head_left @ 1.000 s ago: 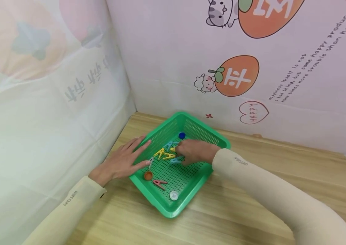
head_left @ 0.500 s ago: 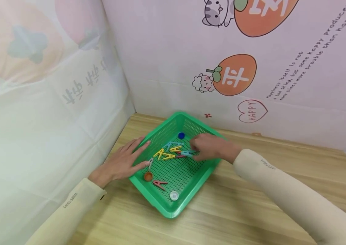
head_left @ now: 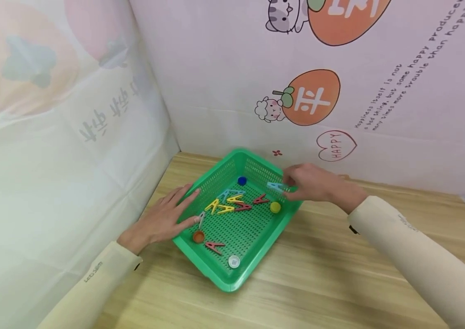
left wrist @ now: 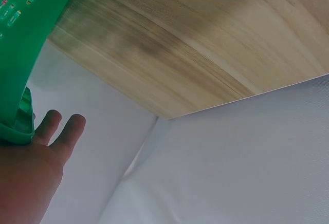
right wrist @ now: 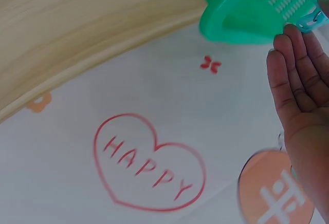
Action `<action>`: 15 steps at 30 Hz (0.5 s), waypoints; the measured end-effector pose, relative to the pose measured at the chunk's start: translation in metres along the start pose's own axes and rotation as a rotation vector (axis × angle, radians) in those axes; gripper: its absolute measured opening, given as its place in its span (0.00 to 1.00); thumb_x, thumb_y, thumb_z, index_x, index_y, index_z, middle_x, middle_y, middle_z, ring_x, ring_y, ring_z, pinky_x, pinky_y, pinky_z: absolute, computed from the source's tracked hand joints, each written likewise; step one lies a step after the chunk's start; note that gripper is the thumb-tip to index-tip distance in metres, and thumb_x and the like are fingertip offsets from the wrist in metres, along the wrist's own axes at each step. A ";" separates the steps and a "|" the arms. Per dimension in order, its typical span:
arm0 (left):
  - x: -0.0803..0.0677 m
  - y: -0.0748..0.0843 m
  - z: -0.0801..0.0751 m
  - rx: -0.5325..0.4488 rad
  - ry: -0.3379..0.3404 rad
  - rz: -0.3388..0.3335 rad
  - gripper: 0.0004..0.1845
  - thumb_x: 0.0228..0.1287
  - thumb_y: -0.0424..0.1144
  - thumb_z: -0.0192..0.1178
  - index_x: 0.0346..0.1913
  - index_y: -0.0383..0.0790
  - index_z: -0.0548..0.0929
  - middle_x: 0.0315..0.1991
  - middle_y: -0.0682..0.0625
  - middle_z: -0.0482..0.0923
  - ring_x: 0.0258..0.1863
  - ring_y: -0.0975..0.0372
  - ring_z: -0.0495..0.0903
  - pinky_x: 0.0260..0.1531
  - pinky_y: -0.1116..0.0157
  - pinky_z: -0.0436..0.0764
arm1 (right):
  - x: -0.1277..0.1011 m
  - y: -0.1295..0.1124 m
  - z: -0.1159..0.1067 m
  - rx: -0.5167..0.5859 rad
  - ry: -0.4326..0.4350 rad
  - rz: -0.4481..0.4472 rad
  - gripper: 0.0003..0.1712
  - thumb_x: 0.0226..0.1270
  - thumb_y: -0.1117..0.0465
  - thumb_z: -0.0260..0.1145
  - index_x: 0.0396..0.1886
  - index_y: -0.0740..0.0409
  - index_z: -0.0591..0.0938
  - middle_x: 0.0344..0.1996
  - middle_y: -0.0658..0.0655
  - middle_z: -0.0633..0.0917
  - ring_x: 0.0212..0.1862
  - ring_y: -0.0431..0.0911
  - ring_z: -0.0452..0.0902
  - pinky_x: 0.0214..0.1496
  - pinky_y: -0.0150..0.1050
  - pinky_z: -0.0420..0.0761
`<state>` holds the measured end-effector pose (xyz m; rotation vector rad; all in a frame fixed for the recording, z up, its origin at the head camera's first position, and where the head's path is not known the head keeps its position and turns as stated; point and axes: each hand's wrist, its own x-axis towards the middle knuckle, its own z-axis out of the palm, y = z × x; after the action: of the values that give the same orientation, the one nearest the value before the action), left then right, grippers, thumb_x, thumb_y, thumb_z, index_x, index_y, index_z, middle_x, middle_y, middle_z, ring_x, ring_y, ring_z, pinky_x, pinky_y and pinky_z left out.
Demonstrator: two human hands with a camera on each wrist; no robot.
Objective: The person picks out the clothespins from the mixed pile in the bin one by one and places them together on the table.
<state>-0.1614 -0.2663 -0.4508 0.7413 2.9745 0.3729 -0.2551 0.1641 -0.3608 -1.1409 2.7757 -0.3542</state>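
Observation:
A green basket (head_left: 266, 250) holds several clothespins and bottle caps. My right hand (head_left: 310, 183) pinches a light blue clothespin (head_left: 277, 187) between thumb and fingers, over the basket's right back corner. The right wrist view shows the same clothespin (right wrist: 312, 20) at the fingertips. My left hand (head_left: 162, 219) rests across the basket's left rim, fingers spread and fairly straight. Lying in the basket are yellow clothespins (head_left: 226, 209), red clothespins (head_left: 242, 207), a pink clothespin (head_left: 214, 247), blue clothespins (head_left: 225, 195) and a grey clothespin (head_left: 201, 219), partly behind the left thumb.
Among the clothespins lie a dark blue cap (head_left: 242, 181), a yellow cap (head_left: 275, 207), an orange-brown cap (head_left: 198, 236) and a clear white cap (head_left: 234, 261). The basket stands on a wooden table (head_left: 318, 274), near a printed wall covering (head_left: 224, 82) behind and on the left.
My right hand has moved right and back from the middle of the basket, carrying the light blue clothespin. A yellow cap and red clothespins now show. The left hand has stayed on the rim.

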 end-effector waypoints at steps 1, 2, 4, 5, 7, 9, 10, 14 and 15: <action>0.000 0.001 0.000 -0.002 0.001 0.000 0.45 0.82 0.65 0.53 0.91 0.52 0.51 0.92 0.45 0.42 0.87 0.40 0.54 0.79 0.33 0.66 | -0.004 0.002 -0.003 0.004 0.008 0.016 0.11 0.66 0.56 0.80 0.39 0.56 0.87 0.35 0.51 0.88 0.38 0.43 0.81 0.46 0.44 0.87; 0.000 0.001 0.000 -0.003 0.002 0.000 0.44 0.82 0.65 0.53 0.91 0.51 0.51 0.92 0.45 0.42 0.87 0.40 0.54 0.79 0.33 0.66 | -0.007 0.004 -0.005 0.008 0.016 0.030 0.11 0.66 0.56 0.79 0.39 0.56 0.87 0.35 0.51 0.89 0.39 0.44 0.82 0.47 0.45 0.88; -0.001 0.002 0.000 -0.004 0.002 -0.001 0.44 0.83 0.64 0.53 0.91 0.51 0.51 0.92 0.45 0.42 0.87 0.40 0.54 0.79 0.32 0.66 | -0.014 0.008 -0.009 0.014 0.030 0.064 0.11 0.67 0.55 0.79 0.39 0.56 0.88 0.36 0.52 0.89 0.40 0.46 0.84 0.48 0.46 0.89; -0.001 0.002 0.000 -0.005 0.002 -0.002 0.44 0.83 0.64 0.53 0.91 0.51 0.51 0.92 0.45 0.42 0.87 0.40 0.54 0.79 0.32 0.66 | -0.018 0.010 -0.011 0.013 0.036 0.084 0.11 0.67 0.55 0.78 0.39 0.56 0.88 0.37 0.52 0.89 0.41 0.47 0.84 0.49 0.47 0.89; -0.001 0.003 0.001 -0.007 0.003 -0.002 0.44 0.83 0.64 0.53 0.91 0.51 0.51 0.92 0.45 0.43 0.88 0.41 0.54 0.79 0.32 0.66 | -0.025 0.016 -0.014 0.013 0.054 0.122 0.11 0.67 0.54 0.77 0.40 0.56 0.89 0.37 0.52 0.90 0.42 0.47 0.85 0.49 0.48 0.89; -0.001 0.003 0.001 -0.006 0.004 -0.002 0.44 0.83 0.64 0.52 0.91 0.52 0.51 0.92 0.45 0.42 0.88 0.41 0.54 0.78 0.32 0.66 | -0.033 0.022 -0.016 0.013 0.070 0.152 0.11 0.67 0.54 0.76 0.41 0.56 0.89 0.37 0.53 0.90 0.41 0.47 0.85 0.48 0.49 0.89; 0.000 0.003 0.002 -0.007 0.004 -0.001 0.44 0.83 0.64 0.52 0.91 0.52 0.51 0.92 0.45 0.42 0.88 0.41 0.54 0.78 0.33 0.66 | -0.037 0.025 -0.016 0.013 0.079 0.166 0.12 0.67 0.54 0.76 0.41 0.57 0.90 0.37 0.53 0.90 0.41 0.47 0.85 0.48 0.49 0.89; 0.000 0.001 0.002 -0.009 0.003 -0.005 0.44 0.83 0.65 0.52 0.91 0.52 0.51 0.92 0.46 0.42 0.88 0.40 0.54 0.79 0.32 0.66 | -0.051 0.035 -0.019 0.008 0.117 0.217 0.12 0.68 0.54 0.76 0.41 0.58 0.89 0.36 0.53 0.90 0.40 0.47 0.85 0.47 0.50 0.88; 0.000 0.001 0.002 -0.010 0.002 -0.006 0.44 0.83 0.65 0.52 0.91 0.52 0.51 0.92 0.46 0.42 0.88 0.40 0.54 0.79 0.32 0.65 | -0.054 0.037 -0.019 0.004 0.127 0.232 0.12 0.68 0.54 0.76 0.41 0.58 0.89 0.36 0.53 0.90 0.40 0.47 0.85 0.47 0.50 0.88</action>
<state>-0.1605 -0.2650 -0.4520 0.7311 2.9744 0.3879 -0.2456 0.2310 -0.3505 -0.8090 2.9740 -0.4185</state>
